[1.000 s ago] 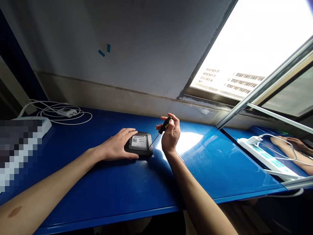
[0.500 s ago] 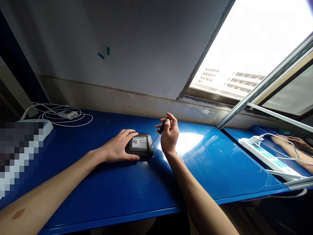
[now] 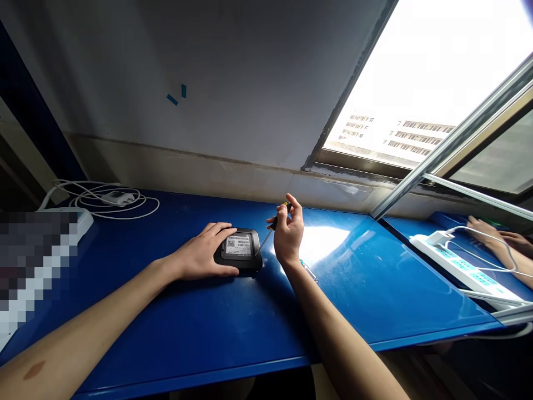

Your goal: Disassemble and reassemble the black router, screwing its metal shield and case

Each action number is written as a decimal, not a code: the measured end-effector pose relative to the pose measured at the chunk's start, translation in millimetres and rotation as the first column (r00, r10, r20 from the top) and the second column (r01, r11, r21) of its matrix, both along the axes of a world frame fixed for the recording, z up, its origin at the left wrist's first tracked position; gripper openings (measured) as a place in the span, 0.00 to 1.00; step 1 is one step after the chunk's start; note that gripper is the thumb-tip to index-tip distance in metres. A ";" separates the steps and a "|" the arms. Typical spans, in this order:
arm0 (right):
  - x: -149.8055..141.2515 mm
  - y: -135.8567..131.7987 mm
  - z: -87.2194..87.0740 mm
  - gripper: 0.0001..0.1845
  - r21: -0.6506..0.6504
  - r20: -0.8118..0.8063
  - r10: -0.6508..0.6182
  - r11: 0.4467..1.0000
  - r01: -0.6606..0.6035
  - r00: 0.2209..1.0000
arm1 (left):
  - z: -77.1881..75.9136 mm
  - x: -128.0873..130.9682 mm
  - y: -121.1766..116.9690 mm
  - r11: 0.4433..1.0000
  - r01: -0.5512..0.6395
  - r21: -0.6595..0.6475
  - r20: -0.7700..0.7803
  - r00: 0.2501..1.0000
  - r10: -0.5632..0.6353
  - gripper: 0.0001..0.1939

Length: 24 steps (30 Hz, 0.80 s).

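Head view: not a lot has changed in the last second, tbh. The black box is still held label-up on the counter, closer to the back edge than the front edge and well clear of the front right corner. Its left end is braced by the left hand, fingers spread, thumb along the near side and the rest over the far side.

What has shifted is the right hand: the screwdriver is pinched between thumb and fingers, index finger stuck up, and more yellow has been turned into view on the handle than half a second ago. The tip is kept on the same spot, right of the label. So it looks like twisting in place, with that spot probably not done. Whether a screw is engaged can't be made out.
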State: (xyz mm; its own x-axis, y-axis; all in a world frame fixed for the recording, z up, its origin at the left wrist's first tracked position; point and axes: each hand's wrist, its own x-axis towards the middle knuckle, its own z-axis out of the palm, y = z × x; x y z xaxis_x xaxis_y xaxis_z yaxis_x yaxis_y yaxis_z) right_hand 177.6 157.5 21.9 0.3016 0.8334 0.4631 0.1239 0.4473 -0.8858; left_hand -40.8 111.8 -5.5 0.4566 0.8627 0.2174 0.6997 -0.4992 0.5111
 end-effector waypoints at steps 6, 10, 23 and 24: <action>-0.1 -0.2 -0.1 0.18 0.034 -0.013 -0.013 0.999 0.013 1.000 | 1.4 0.2 -0.7 1.000 -0.004 -0.013 0.000 1.000 0.004 0.51; -0.3 -1.6 1.1 0.20 0.015 -0.059 0.056 0.998 -0.055 0.997 | 2.3 0.5 -1.1 1.000 -0.004 -0.021 -0.009 1.000 0.004 0.51; -1.1 -3.8 3.0 0.21 0.020 -0.066 0.073 0.997 -0.072 0.995 | 2.4 0.9 -1.3 0.999 -0.004 -0.039 -0.025 1.000 0.003 0.52; -1.4 -4.0 3.1 0.21 0.017 -0.048 0.062 0.998 -0.061 0.997 | 2.1 0.8 -1.0 0.999 -0.004 -0.040 -0.025 1.000 0.003 0.52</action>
State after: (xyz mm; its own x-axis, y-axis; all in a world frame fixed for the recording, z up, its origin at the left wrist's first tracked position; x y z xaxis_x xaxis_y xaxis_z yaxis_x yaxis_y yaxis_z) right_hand 176.2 153.5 25.0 0.2726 0.8437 0.4624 0.0524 0.4669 -0.8828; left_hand -40.0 110.7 -3.4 0.4587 0.8720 0.1711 0.7144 -0.4764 0.5126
